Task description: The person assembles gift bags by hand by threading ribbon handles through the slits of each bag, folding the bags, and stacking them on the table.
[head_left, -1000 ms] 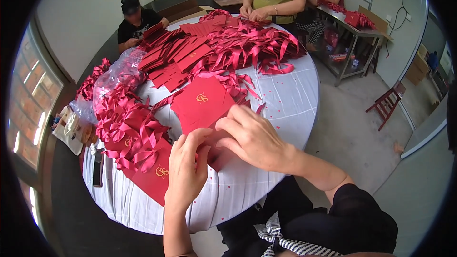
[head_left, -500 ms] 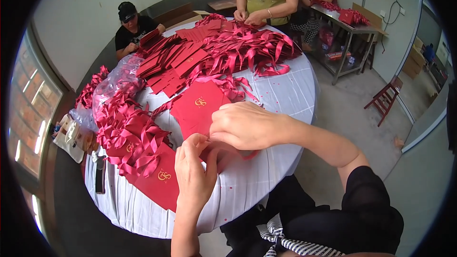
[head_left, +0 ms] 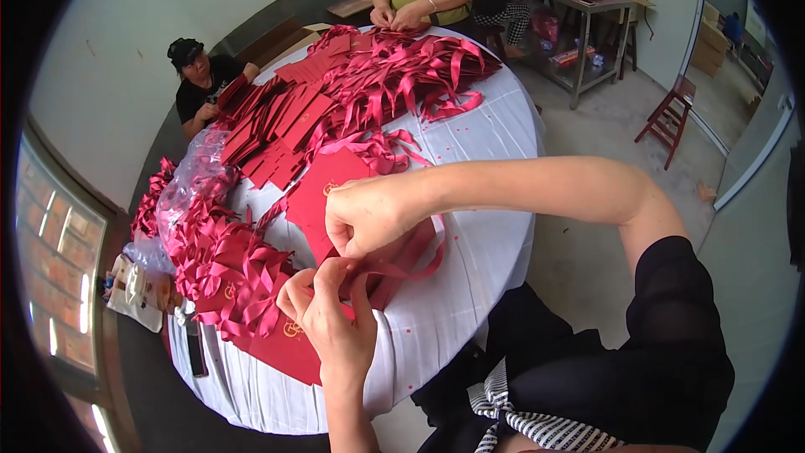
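My left hand (head_left: 335,315) has its thumb and forefinger pinched on a red ribbon (head_left: 419,268), whose loop curves out to the right. Just above it is my right hand (head_left: 369,216), palm down with curled fingers; what its fingertips hold is hidden. Under the hands, a red paper bag or envelope (head_left: 392,287) is partly covered. Flat red envelopes (head_left: 314,189) with a gold emblem lie beyond my right hand. To the left of my left hand, more red envelopes (head_left: 281,352) lie under a heap of red ribbons (head_left: 222,260).
The round table has a white cloth (head_left: 470,260). Stacked red envelopes (head_left: 289,117) and a ribbon pile (head_left: 411,71) cover its far side. Clear plastic (head_left: 197,172) and a dark phone (head_left: 196,354) lie left. Co-workers handle pieces beyond; a stool (head_left: 668,122) stands right.
My right hand has drawn closer above the left, with its elbow raised and forearm more level. The ribbon loop now spreads wider to the right. The view has shifted.
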Demonstrator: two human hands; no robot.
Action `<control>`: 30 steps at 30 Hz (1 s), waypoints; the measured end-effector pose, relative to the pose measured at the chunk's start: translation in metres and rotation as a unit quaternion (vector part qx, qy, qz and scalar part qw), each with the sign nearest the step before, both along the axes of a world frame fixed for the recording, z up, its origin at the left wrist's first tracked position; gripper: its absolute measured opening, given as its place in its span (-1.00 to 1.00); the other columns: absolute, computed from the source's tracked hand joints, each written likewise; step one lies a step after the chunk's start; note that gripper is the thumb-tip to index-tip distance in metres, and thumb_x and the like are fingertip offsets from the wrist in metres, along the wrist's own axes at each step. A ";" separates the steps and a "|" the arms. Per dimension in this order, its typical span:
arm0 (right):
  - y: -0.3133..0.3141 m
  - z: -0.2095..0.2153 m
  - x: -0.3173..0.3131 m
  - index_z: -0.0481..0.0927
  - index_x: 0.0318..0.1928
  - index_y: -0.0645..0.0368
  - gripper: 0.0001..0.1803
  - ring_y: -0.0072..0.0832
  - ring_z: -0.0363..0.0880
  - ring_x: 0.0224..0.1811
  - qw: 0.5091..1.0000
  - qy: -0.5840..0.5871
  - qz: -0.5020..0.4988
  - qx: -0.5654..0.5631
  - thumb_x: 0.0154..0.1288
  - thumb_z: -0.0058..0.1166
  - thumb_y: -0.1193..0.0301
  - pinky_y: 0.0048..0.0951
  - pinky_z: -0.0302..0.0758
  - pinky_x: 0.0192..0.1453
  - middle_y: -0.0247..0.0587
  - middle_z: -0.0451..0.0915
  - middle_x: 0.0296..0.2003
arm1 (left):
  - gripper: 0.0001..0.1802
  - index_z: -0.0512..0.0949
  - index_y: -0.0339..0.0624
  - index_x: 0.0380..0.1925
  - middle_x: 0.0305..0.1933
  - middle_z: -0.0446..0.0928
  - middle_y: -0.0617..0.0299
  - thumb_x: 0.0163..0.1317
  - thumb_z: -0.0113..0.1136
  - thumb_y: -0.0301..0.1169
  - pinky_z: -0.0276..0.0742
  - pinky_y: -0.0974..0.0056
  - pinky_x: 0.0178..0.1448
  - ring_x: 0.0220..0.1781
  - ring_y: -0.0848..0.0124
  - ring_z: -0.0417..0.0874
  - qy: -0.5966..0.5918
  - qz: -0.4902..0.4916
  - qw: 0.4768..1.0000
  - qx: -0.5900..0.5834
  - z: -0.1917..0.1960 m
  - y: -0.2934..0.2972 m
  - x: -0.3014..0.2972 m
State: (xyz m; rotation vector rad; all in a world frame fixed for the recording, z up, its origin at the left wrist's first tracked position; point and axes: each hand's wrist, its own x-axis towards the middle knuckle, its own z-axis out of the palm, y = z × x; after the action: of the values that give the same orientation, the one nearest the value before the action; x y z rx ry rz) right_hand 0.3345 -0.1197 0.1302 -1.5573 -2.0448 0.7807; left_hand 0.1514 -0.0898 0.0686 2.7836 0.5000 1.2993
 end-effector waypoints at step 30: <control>0.079 -0.010 -0.018 0.63 -0.47 0.36 -0.81 -0.55 0.59 -0.46 0.943 0.260 -0.139 0.152 0.07 0.18 0.43 -0.43 0.50 -0.35 -0.15 0.63 -0.55 | -0.73 0.60 -0.11 -0.25 -0.38 0.62 0.37 -0.01 0.28 -0.60 0.17 0.24 0.00 -0.32 0.35 0.43 0.002 -0.049 0.999 0.004 -0.001 -0.002 0.003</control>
State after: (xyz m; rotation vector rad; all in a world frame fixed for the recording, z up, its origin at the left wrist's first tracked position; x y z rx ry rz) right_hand 0.3162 -0.0409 0.1198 -1.2610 -1.4444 0.6432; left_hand 0.1546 -0.0920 0.0677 2.7792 0.3545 1.2783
